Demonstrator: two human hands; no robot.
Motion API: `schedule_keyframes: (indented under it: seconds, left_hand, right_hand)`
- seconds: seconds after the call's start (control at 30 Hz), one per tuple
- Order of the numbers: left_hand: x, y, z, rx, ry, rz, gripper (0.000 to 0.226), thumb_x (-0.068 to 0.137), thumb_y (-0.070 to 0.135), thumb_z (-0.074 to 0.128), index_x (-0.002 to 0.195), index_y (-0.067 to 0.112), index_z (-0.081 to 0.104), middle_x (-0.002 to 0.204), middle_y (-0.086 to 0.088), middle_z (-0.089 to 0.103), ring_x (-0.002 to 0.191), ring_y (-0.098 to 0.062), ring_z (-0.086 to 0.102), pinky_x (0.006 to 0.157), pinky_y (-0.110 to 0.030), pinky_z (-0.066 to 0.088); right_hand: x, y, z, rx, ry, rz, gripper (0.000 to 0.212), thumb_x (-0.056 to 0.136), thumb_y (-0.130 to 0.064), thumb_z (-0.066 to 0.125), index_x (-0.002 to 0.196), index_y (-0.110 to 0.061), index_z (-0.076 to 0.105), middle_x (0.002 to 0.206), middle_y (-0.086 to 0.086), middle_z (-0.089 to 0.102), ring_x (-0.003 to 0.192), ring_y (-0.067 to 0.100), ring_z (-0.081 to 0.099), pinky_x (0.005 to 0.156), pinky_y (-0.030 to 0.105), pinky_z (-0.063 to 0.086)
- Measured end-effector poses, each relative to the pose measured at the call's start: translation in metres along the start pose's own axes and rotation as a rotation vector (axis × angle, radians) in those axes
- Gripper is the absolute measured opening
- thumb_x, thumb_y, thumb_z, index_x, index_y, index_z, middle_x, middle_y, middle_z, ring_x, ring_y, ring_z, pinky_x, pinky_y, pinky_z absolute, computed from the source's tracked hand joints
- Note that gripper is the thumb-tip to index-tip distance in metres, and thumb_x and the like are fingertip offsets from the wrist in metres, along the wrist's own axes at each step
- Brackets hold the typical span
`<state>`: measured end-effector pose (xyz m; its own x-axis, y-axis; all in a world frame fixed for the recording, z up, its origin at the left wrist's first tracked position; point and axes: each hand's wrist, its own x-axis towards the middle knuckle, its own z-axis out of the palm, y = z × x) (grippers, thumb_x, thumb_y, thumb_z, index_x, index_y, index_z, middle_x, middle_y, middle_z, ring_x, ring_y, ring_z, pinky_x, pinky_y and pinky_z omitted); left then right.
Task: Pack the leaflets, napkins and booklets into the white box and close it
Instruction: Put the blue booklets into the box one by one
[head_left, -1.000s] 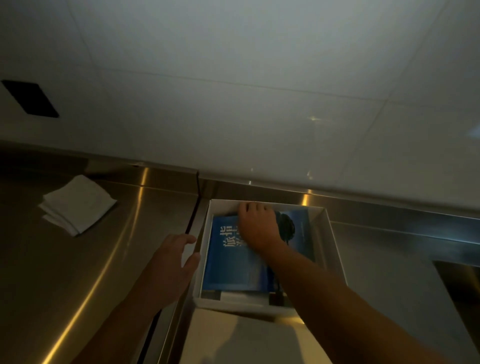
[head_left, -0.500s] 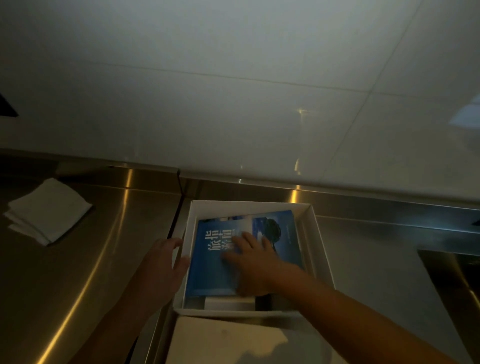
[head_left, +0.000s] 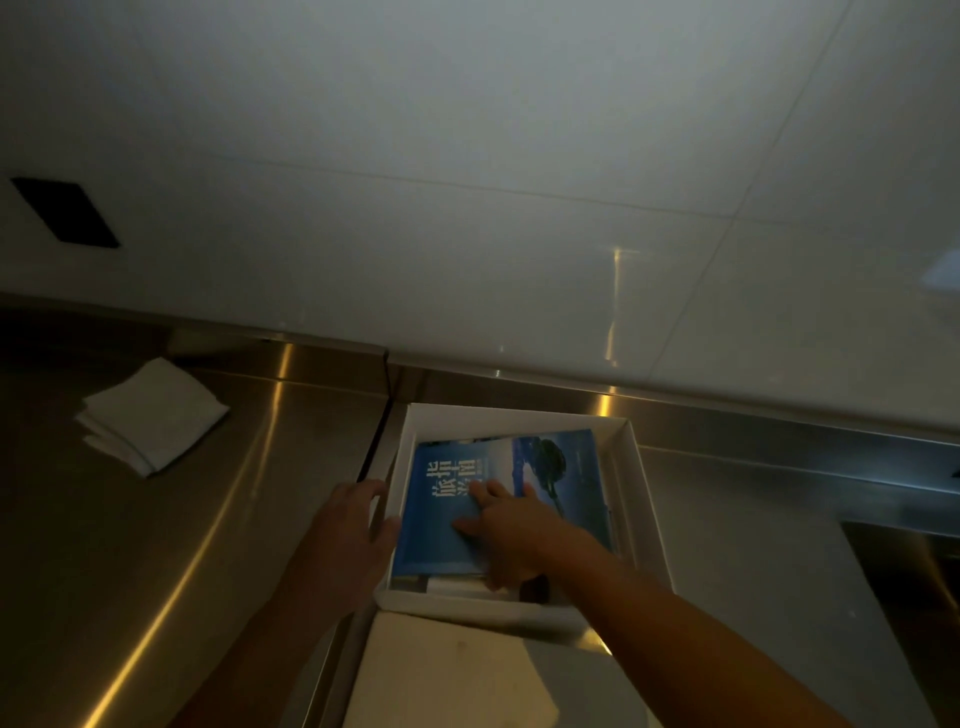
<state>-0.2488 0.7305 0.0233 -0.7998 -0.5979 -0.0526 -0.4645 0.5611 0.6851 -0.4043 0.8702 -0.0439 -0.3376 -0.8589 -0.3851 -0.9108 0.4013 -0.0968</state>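
The open white box (head_left: 647, 499) stands on a steel counter near the back wall. A blue booklet (head_left: 566, 488) with white characters and a tree picture lies on top inside it; white paper shows beneath its near edge. My right hand (head_left: 511, 535) lies flat on the booklet, fingers spread, pressing its near half. My left hand (head_left: 348, 540) rests open against the box's left outer wall. A stack of folded white napkins (head_left: 150, 415) sits on the counter at the far left. The white lid (head_left: 441, 675) lies just in front of the box.
The steel counter (head_left: 156, 571) has a seam running along the box's left side. A white tiled wall (head_left: 467, 208) rises behind, with a dark rectangular plate (head_left: 65, 215) at upper left. A recessed basin edge (head_left: 904, 571) lies to the right.
My right hand slid from the booklet's far edge toward its near half, staying flat on it. My left hand stayed at the box's left wall. The camera shifted.
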Motion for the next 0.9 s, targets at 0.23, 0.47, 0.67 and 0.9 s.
schedule_keyframes:
  seconds: [0.23, 0.47, 0.67, 0.9]
  left_hand:
    - [-0.048, -0.032, -0.04, 0.053, 0.105, -0.097, 0.039, 0.087, 0.015, 0.059, 0.125, 0.011, 0.052, 0.13, -0.011, 0.051, 0.112, -0.022, 0.053, 0.097, -0.036, 0.044]
    - [-0.108, -0.078, -0.08, 0.129, 0.169, -0.197, 0.035, 0.084, 0.009, 0.062, 0.118, 0.005, 0.057, 0.12, -0.014, 0.055, 0.108, -0.03, 0.055, 0.097, -0.037, 0.04]
    - [-0.107, -0.121, -0.113, 0.106, 0.193, -0.16, 0.034, 0.08, 0.007, 0.066, 0.114, 0.003, 0.06, 0.117, -0.018, 0.057, 0.105, -0.033, 0.058, 0.095, -0.037, 0.042]
    - [-0.094, -0.176, -0.166, 0.068, 0.193, 0.0, 0.03, 0.081, 0.016, 0.064, 0.11, 0.007, 0.062, 0.112, -0.013, 0.058, 0.101, -0.028, 0.06, 0.094, -0.031, 0.041]
  right_hand:
    - [-0.007, -0.012, 0.008, 0.032, 0.055, 0.04, 0.066, 0.08, -0.031, 0.066, 0.138, -0.037, 0.033, 0.155, 0.014, 0.011, 0.142, 0.034, 0.012, 0.111, 0.061, 0.008]
    - [-0.017, -0.026, -0.011, 0.075, 0.007, 0.112, 0.056, 0.087, -0.038, 0.059, 0.138, -0.03, 0.038, 0.15, 0.009, 0.021, 0.139, 0.028, 0.021, 0.113, 0.06, 0.014]
    - [-0.046, -0.1, -0.018, 0.553, 0.521, 0.341, 0.052, 0.09, -0.025, 0.061, 0.138, -0.027, 0.043, 0.149, -0.002, 0.036, 0.135, 0.018, 0.035, 0.11, 0.032, 0.025]
    - [-0.045, -0.222, -0.027, 0.724, 0.707, 0.375, 0.027, 0.087, -0.013, 0.063, 0.112, -0.024, 0.063, 0.107, -0.008, 0.06, 0.098, 0.004, 0.053, 0.086, 0.017, 0.035]
